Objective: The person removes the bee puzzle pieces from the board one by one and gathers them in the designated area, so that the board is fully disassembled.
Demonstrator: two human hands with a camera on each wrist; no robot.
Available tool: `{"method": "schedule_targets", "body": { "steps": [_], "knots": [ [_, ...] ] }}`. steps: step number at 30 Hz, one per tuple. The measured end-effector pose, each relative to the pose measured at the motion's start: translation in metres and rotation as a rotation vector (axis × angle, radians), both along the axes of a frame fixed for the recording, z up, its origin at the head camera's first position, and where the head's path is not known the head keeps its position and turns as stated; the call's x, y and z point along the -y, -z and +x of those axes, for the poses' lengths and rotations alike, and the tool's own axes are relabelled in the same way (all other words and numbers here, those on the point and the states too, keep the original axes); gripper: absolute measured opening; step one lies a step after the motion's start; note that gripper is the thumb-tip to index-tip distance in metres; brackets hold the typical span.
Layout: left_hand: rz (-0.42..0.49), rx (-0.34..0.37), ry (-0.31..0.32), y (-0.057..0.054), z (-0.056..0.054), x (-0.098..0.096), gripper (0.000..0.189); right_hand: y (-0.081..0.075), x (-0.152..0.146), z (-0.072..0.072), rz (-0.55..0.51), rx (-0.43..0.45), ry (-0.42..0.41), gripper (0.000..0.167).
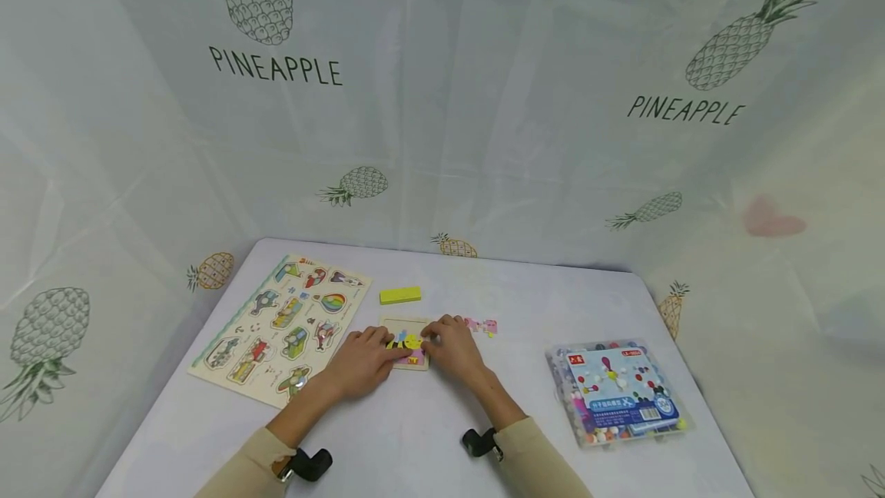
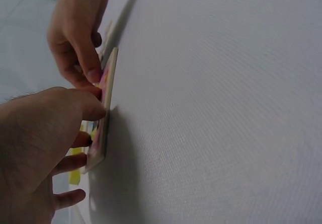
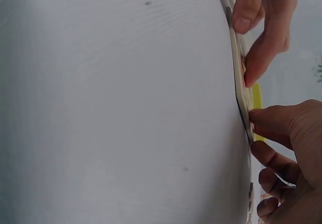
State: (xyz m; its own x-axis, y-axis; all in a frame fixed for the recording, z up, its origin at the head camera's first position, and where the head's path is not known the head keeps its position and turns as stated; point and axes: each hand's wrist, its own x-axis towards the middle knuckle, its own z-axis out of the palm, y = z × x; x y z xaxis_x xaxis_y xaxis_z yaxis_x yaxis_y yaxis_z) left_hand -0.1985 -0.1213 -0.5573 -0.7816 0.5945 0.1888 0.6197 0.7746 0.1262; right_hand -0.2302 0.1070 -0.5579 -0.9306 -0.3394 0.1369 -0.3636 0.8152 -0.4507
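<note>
The bee board (image 1: pixel 406 322), a small wooden puzzle, lies on the white table (image 1: pixel 415 421) between 2 hands, directly under their fingers. Only 1 such board is there, with 1 yellow-and-black bee (image 1: pixel 412 340) on its face and pink patches below the bee. The left hand (image 1: pixel 361 363) is at the board's left side, fingers loosely extended and thumb resting across the face; it presses the board without curling round it. The right hand (image 1: pixel 452 344) bends its fingers over the board's right edge, thumb and index finger touching there; whether they pinch a piece cannot be told.

Just beyond the bee board lies 1 yellow block (image 1: pixel 400 295). To the right of the board, just past the right hand's fingers, are small pink pieces (image 1: pixel 482 326), too small to count surely. To its left lies 1 large puzzle board (image 1: pixel 228 321), tilted, with at least 11 pictures showing. Well apart to the board's right is 1 clear box (image 1: pixel 622 394) of coloured balls. Nearer the person than the bee board, 2 black wrist cameras (image 1: pixel 311 466) sit at 2 beige sleeves (image 1: pixel 542 463). Behind the board hangs a pale sheet (image 1: pixel 470 114), printed "PINEAPPLE" 2 times.
</note>
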Motion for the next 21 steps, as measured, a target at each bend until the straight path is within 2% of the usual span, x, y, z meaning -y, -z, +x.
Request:
{"method": "schedule_targets", "body": {
  "steps": [12,21],
  "knots": [
    [0.006,-0.011,0.011,-0.0001,-0.0005,-0.003,0.034,-0.0029,0.0013,0.0,-0.009,0.021,0.023,0.015],
    [0.005,-0.013,0.004,0.0009,-0.0013,-0.0038,0.032,-0.0045,0.0009,0.0,-0.106,0.078,0.015,0.012]
  ]
}}
